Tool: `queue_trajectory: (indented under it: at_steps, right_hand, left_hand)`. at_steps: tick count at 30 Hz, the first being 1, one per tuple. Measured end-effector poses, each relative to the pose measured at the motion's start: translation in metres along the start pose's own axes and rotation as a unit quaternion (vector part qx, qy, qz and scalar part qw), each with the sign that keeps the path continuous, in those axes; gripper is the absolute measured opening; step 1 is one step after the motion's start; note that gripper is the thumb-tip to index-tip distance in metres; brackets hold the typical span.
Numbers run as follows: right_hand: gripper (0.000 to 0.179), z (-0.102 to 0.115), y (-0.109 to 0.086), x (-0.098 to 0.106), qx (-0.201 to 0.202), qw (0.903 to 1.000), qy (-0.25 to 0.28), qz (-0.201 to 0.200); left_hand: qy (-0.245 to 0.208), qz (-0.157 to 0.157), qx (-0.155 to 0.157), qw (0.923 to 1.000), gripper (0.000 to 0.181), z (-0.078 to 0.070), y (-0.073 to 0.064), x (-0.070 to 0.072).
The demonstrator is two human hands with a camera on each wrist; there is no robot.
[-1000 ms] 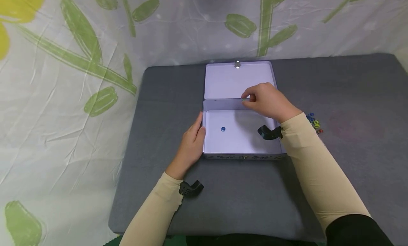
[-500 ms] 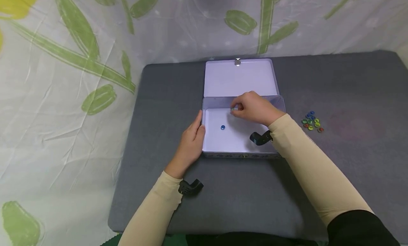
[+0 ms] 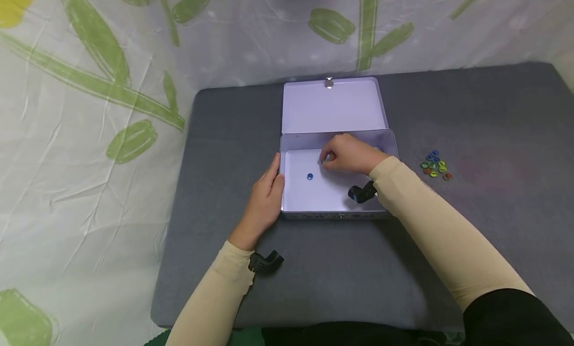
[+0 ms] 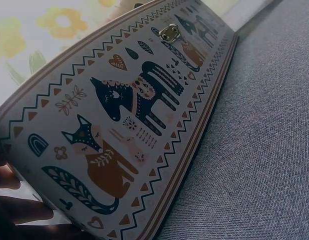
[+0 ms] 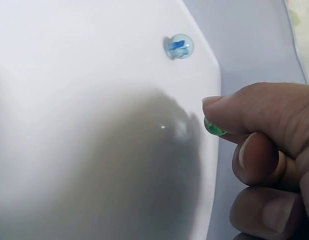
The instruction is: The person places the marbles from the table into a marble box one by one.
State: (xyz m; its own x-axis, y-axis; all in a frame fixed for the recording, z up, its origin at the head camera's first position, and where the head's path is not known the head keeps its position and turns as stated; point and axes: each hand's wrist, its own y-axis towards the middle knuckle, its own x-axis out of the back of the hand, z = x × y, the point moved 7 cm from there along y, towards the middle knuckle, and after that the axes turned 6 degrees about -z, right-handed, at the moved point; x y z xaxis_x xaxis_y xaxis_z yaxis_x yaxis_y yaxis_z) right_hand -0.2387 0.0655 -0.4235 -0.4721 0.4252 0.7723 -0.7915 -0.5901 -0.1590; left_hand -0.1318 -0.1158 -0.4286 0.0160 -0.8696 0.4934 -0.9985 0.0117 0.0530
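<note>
The box holds one blue marble; the right hand pinches a green marble inside, the straight-fingered left hand touches the box; the marble pile on the desk apparently remains.

A creased pale sheet, printed with green leaves and a yellow shape, is hanging behind and left of a round-cornered grey table; light is glinting along its wrinkles.
</note>
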Motion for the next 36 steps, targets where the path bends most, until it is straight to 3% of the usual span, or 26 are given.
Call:
queue_trajectory:
  at_steps: [9, 20, 36]
  right_hand:
    - [0.022, -0.003, -0.001, -0.003, -0.014, 0.9995, -0.007, 0.027]
    - [0.023, -0.007, -0.006, -0.003, -0.014, 0.9994, -0.002, 0.031]
    - [0.016, -0.006, -0.008, 0.011, 0.0, 0.9994, 0.024, -0.023]
  left_hand:
    - [-0.006, -0.004, -0.002, 1.0, 0.057, -0.001, -0.001, -0.001]
    - [-0.011, 0.001, -0.014, 0.9999, 0.058, -0.003, 0.0, -0.006]
    - [-0.003, -0.002, -0.012, 0.9999, 0.058, -0.003, 0.001, -0.007]
